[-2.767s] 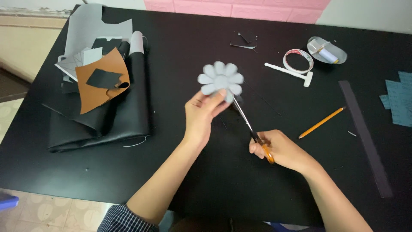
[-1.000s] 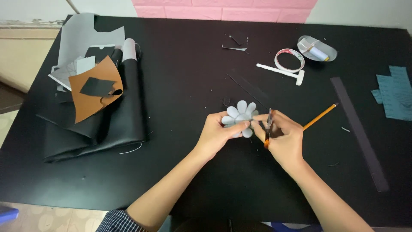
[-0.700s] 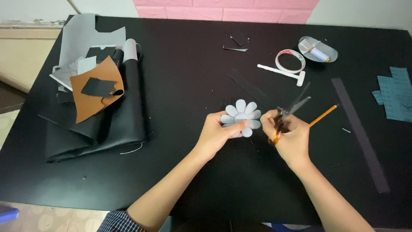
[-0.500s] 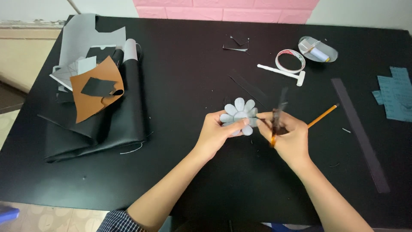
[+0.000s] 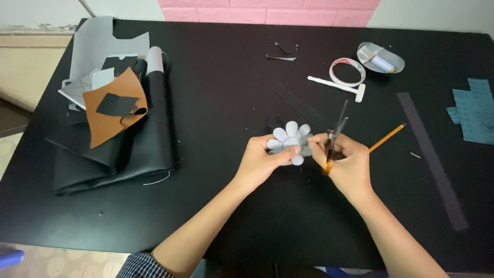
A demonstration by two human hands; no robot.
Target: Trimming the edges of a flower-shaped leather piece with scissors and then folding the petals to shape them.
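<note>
We've got the flower cutout (image 5: 289, 141) pinched in our left hand (image 5: 263, 160), just left of the scissors (image 5: 333, 138) our right hand (image 5: 347, 160) grips, blades pointing up.

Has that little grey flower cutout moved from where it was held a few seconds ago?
Yes. The flower cutout came down toward the person, from level with the white tape ring to beside the pencil.

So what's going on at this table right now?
A person is working over a black table. Their left hand pinches a pale grey flower-shaped cutout, while the right hand holds orange-handled scissors beside it, blades pointing up. A pencil lies just right of the hands, and folded black and brown material is piled at left.
</note>
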